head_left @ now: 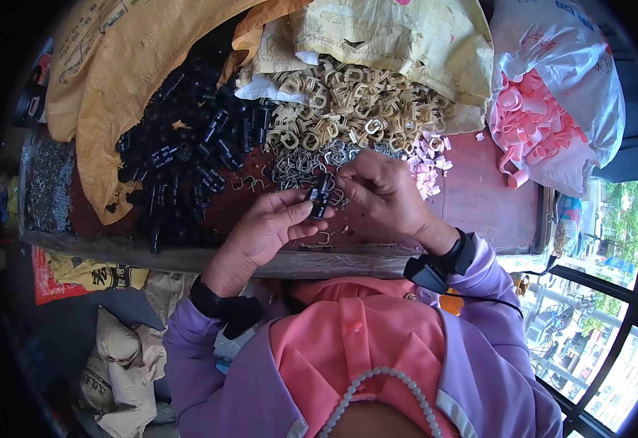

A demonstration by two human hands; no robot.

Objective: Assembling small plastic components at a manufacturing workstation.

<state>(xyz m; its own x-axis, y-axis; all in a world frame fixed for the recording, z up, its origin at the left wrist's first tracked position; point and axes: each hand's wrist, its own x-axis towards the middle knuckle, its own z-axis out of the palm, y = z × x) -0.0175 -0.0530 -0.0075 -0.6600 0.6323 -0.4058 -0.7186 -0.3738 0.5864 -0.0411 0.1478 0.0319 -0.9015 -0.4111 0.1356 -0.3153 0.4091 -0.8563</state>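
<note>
Between the thumb and fingers of my left hand (269, 225) is a small black plastic cylinder (320, 196), tilted slightly off upright. My right hand (383, 188) is beside its upper right, with thumb and forefinger pinched together; what they hold, if anything, is too small to make out. Just behind the hands lies a heap of small silver metal loops (295, 166). Cream plastic loops (348, 106) are piled farther back, and many black cylinders like the held one lie in a black heap (202, 150) to the left.
Small pale pink pieces (426, 164) lie on the red tabletop (472, 197), right of the loops. An orange-brown sack (107, 139) and a cream sack (399, 36) drape over the back. At right a white plastic bag (552, 44) holds curled pink parts (534, 120). The table's front edge (187, 257) runs below my hands.
</note>
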